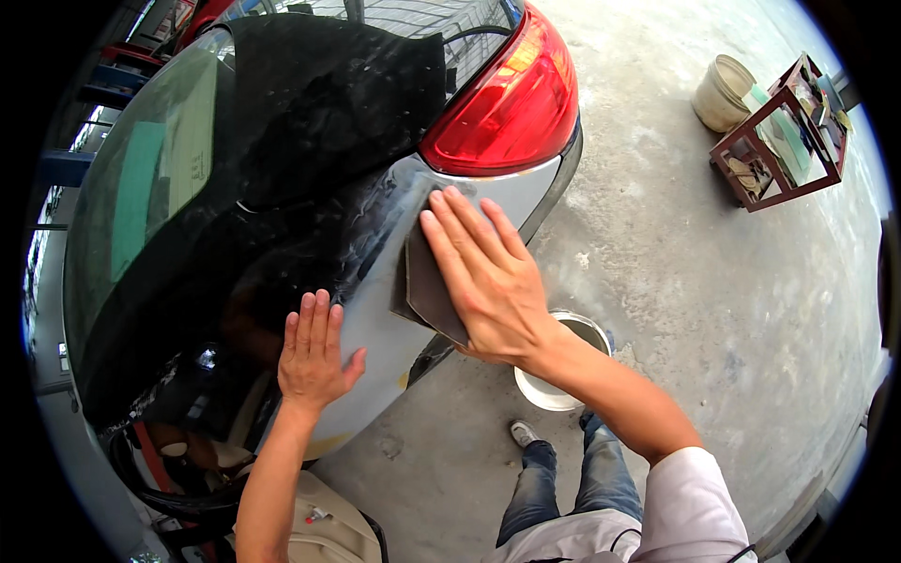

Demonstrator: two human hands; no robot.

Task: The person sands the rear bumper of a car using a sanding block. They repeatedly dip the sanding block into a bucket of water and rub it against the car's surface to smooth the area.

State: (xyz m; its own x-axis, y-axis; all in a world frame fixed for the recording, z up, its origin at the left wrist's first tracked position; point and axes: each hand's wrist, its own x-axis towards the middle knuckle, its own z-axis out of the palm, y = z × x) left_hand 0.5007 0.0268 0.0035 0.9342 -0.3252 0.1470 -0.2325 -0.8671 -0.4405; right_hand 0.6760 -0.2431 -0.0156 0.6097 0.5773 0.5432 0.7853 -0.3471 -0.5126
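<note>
The rear corner of a black car (310,113) fills the left and middle of the view. Below its red tail light (511,94) runs a matte grey panel (371,352), with whitish smears where it meets the black paint. My right hand (493,281) presses a dark, folded sheet of sandpaper (432,286) flat against this grey area, fingers pointing toward the light. Part of the sheet is hidden under the palm. Nearer to me, my left hand (314,361) rests flat on the bodywork where black and grey meet, fingers stretched out and holding nothing.
A white bucket (549,396) stands on the concrete floor (676,281), partly behind my right forearm. Farther off at the right are a beige bucket (721,94) and a dark red framed cart (784,141) with supplies. Beige door trim (328,525) shows at the lower left.
</note>
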